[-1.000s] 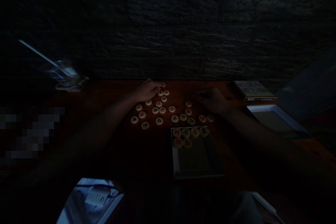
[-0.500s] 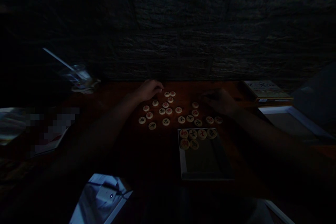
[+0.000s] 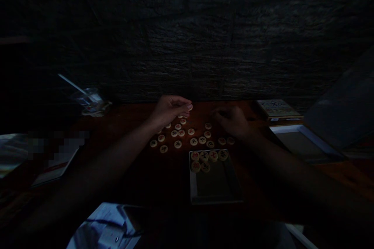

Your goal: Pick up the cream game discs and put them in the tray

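Note:
At the far side of the table, my left hand [image 3: 168,111] pinches a round Chinese chess piece [image 3: 190,107] between thumb and fingers. Beneath and in front of it lie loose Chinese chess pieces [image 3: 181,133] with red or dark characters. My right hand [image 3: 233,120] hovers to the right of these, its fingers curled together; deep shadow hides whatever they may hold. Nearer me sits a shallow open box [image 3: 216,186]. Several larger-looking pieces [image 3: 204,156] fill its back row, and two more start a second row at the left.
A flat printed box [image 3: 277,109] and an empty tray-like lid [image 3: 306,142] lie at the right. Back left stands a glass [image 3: 90,99] with a straw. A white packet [image 3: 108,229] is at the near edge. Behind rises a dark stone wall [image 3: 187,46].
My left hand has come up and right, and a piece now shows at its fingertips. My right hand has shifted slightly left. The whole view has tilted a little, moving the table lower.

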### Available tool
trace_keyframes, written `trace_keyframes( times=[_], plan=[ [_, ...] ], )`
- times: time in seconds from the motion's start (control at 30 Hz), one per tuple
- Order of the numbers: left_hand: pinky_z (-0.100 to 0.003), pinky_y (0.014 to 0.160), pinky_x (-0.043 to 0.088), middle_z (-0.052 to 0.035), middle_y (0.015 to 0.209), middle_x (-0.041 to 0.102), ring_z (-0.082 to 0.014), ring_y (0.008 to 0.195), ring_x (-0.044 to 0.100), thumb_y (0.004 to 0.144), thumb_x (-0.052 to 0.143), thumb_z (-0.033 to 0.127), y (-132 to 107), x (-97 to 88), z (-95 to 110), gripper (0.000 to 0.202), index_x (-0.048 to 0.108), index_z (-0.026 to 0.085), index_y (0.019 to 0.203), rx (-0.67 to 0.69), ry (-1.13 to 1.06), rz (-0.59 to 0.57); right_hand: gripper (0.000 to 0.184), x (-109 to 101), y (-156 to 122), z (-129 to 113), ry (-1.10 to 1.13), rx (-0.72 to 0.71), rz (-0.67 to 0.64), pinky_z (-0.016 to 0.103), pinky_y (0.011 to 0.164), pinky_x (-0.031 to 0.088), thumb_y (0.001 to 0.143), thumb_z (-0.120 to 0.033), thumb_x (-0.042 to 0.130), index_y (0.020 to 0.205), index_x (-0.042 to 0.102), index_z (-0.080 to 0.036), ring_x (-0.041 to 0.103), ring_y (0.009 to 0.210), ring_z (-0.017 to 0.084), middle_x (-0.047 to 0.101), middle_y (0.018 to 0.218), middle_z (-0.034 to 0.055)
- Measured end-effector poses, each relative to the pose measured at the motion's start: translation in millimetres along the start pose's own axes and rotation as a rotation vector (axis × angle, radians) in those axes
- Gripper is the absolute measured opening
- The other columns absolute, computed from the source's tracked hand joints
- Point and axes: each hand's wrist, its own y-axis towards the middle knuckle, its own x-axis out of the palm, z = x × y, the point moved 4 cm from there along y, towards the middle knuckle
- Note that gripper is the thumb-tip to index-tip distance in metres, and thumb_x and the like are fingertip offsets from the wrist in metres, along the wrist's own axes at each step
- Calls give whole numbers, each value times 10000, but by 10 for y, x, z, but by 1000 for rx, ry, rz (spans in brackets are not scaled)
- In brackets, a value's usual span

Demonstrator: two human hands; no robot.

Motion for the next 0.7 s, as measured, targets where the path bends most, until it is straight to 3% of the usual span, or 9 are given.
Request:
trace_keyframes(
  times=[0.13, 0.23, 0.33, 0.5, 0.7],
  plan=[
    [-370, 916, 634, -82, 1024, 811, -180, 865, 777, 797, 831, 222, -162, 325, 29, 207, 773, 164, 987, -117, -196, -35, 236, 96, -89, -209, 304, 35, -13, 306, 785, 584, 919, -323, 606, 965, 804, -204, 758, 867, 206, 822, 967, 43],
    [-395, 981, 622, -83, 1043, 815, -210, 963, 782, 817, 812, 208, -197, 445, -57, 163, 778, 175, 973, -141, -258, -55, 260, 168, -143, -278, 437, 120, -65, 286, 670, 578, 919, -389, 625, 1009, 802, -221, 742, 766, 191, 805, 876, 32],
    [-396, 971, 630, -85, 1071, 817, -228, 981, 785, 799, 835, 227, -223, 465, -148, 227, 786, 181, 1015, -130, -281, -54, 269, 178, -172, -303, 450, 172, -63, 271, 620, 567, 895, -421, 680, 1013, 805, -214, 732, 719, 184, 795, 835, 36],
    [-378, 825, 661, -109, 1053, 821, -256, 914, 797, 751, 885, 302, -335, 425, -244, 373, 788, 171, 1087, -96, -207, -17, 228, 215, -202, -329, 533, 189, -96, 232, 566, 553, 858, -416, 741, 937, 804, -212, 733, 710, 168, 799, 852, 36],
    [-362, 822, 661, -97, 1000, 826, -240, 895, 796, 677, 927, 262, -423, 488, -229, 364, 809, 153, 1004, 84, -268, -29, 371, 237, -240, -349, 581, 227, -95, 194, 432, 441, 758, -504, 843, 846, 787, -148, 605, 495, 106, 733, 671, 29]
  ],
)
